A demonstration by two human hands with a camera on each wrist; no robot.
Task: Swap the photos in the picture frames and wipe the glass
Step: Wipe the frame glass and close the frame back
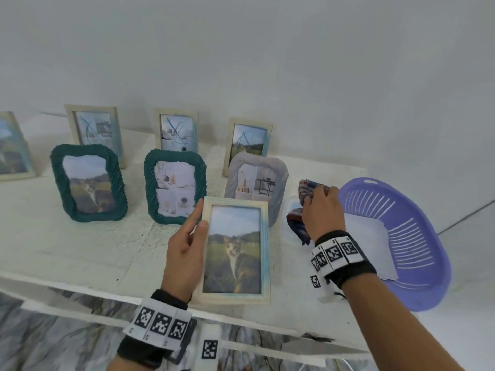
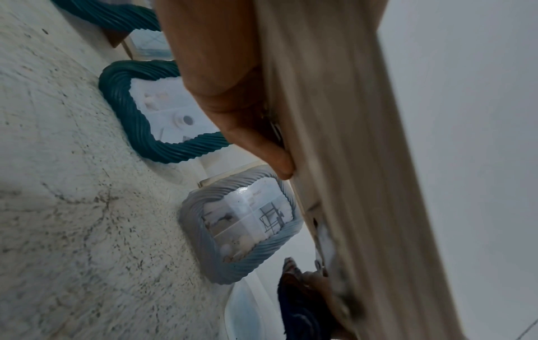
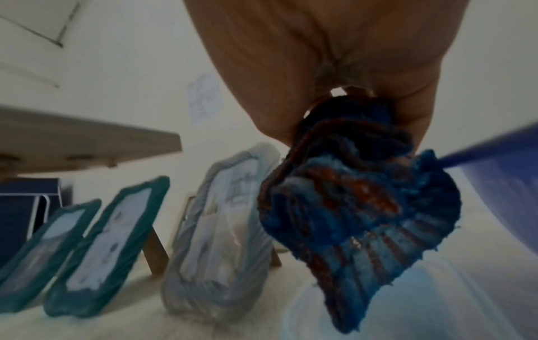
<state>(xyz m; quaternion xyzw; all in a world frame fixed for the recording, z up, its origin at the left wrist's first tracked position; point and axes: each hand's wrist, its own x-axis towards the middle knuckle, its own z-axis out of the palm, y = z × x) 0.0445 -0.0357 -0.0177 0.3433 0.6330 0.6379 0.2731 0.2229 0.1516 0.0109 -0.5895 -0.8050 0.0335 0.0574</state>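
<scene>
With the left hand (image 1: 184,253) gripping the wooden frame (image 1: 235,250) steady, the right hand (image 1: 322,212), clutching the cloth (image 1: 297,226), should wipe the glass flat and lightly.

A plain pale wall (image 1: 294,62) rises beyond both hands, a speckled white shelf top (image 1: 80,245) spreads beneath them, and marbled grey flooring (image 1: 53,341) shows below its front edge.
</scene>
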